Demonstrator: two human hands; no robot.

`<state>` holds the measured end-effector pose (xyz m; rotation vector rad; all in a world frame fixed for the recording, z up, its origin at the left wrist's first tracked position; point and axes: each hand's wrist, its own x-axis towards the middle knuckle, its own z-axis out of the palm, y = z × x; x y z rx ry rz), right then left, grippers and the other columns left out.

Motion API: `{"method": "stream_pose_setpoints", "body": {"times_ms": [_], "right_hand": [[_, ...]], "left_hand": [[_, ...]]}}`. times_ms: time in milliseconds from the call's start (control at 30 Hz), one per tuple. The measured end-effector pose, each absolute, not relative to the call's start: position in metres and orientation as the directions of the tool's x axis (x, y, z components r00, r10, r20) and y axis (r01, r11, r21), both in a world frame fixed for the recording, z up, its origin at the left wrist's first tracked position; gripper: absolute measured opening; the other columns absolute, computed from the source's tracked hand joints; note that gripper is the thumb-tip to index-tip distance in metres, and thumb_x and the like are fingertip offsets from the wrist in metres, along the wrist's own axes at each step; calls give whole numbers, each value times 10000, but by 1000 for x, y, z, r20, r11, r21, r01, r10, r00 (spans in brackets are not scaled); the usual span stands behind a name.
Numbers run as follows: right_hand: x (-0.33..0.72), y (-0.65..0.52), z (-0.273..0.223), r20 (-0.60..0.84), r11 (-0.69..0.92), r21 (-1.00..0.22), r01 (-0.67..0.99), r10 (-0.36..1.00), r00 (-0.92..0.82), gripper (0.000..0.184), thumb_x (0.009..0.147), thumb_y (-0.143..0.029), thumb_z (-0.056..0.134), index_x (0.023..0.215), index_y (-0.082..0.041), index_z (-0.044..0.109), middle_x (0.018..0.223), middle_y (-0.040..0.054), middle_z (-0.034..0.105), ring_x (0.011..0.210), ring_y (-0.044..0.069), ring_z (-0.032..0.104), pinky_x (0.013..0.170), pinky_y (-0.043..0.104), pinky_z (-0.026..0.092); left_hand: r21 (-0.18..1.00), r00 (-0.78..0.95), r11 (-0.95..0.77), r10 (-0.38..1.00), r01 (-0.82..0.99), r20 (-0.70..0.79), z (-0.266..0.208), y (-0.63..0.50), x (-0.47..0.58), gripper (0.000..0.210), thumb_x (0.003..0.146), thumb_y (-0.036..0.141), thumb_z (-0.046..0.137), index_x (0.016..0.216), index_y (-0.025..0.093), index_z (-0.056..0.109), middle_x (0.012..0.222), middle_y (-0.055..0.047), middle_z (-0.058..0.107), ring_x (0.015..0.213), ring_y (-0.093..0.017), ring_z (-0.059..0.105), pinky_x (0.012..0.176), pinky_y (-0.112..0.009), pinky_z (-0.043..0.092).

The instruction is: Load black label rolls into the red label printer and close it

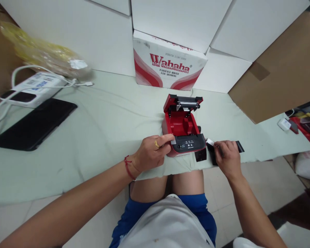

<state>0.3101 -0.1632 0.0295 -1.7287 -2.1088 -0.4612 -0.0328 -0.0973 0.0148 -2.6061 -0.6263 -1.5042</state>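
Note:
A small red and black label printer (184,125) stands near the table's front edge, its lid tipped up and its red inner bay showing. My left hand (155,150) holds the printer's front left corner, fingers closed, with a small pale patch by the index fingertip. To the right of the printer, my right hand (228,156) is closed in a pinch on a small white piece (210,141). Beneath that hand lies a black flat item (239,146), partly covered. Another small dark piece (200,155) rests at the printer's front right corner.
Behind the printer stands a Wahaha water carton (167,63) against white boxes. A black tablet-like slab (34,124), a white power strip (37,88) with cables and a plastic bag (46,51) lie left. A brown cardboard box (279,75) stands right, near a white plug (284,124).

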Motion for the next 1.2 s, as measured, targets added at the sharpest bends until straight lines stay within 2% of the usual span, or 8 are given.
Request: {"method": "stream_pose_setpoints", "body": {"times_ms": [233, 400, 533, 633, 767, 900, 1033, 1200], "right_hand": [[317, -155, 21, 499, 195, 24, 980, 848, -181, 279, 1008, -273, 555, 1223, -158, 690, 1253, 169, 687, 1084, 295, 569, 979, 471, 489], [320, -148, 23, 426, 109, -14, 994, 900, -93, 286, 1015, -295, 517, 1165, -176, 729, 1150, 146, 726, 1062, 298, 585, 964, 473, 491], [323, -137, 23, 311, 41, -69, 997, 950, -18, 384, 972, -351, 559, 1284, -173, 696, 1280, 172, 704, 1158, 352, 568, 983, 536, 472], [327, -120, 31, 218, -19, -129, 992, 975, 47, 369, 938, -388, 565, 1172, -159, 735, 1138, 182, 739, 1052, 342, 615, 945, 535, 496], [334, -114, 94, 20, 13, -213, 977, 1000, -9, 362, 892, -512, 631, 1017, -198, 764, 962, 105, 773, 842, 264, 690, 789, 412, 568], [324, -130, 191, -276, 157, -409, 899, 918, -286, 410, 890, -558, 697, 1220, -317, 727, 1120, 50, 770, 906, 244, 720, 727, 333, 594], [266, -125, 217, -136, 343, -460, 819, 885, -446, 310, 925, -503, 683, 1172, -323, 732, 1035, 42, 759, 817, 218, 701, 621, 304, 563], [187, -89, 155, 11, 402, -156, 902, 914, -406, 276, 970, -284, 575, 1189, -211, 724, 1140, 91, 727, 902, 229, 697, 799, 360, 545]], "left_hand": [[133, 437, -905, 319, 405, 841, 17, -99, -32, 222, 833, 29, 437, 711, 178, 549, 1141, -89, 755, 606, -93, 548, 644, -271, 491], [136, 443, -905, 322, 402, 837, 16, -99, -33, 227, 832, 24, 444, 706, 177, 555, 1158, -84, 751, 629, -96, 566, 652, -269, 490], [131, 447, -900, 327, 415, 832, 16, -99, -32, 227, 838, 27, 439, 709, 179, 547, 1162, -78, 755, 618, -92, 562, 651, -263, 503], [118, 437, -906, 307, 407, 845, 17, -98, -31, 217, 834, 28, 442, 713, 181, 535, 1136, -85, 759, 633, -98, 586, 638, -260, 510], [105, 422, -906, 290, 410, 859, 20, -98, -30, 209, 839, 26, 439, 735, 180, 534, 1104, -90, 765, 670, -111, 633, 640, -262, 527], [116, 435, -902, 309, 415, 846, 19, -99, -30, 211, 864, 41, 433, 748, 177, 543, 1100, -80, 767, 636, -101, 610, 655, -266, 539], [125, 442, -898, 325, 423, 836, 18, -99, -30, 222, 877, 52, 424, 754, 177, 560, 1111, -74, 767, 653, -100, 617, 691, -266, 550], [119, 434, -888, 330, 445, 838, 17, -99, -32, 238, 895, 65, 412, 748, 177, 561, 1093, -58, 780, 622, -90, 600, 651, -255, 518]]}}
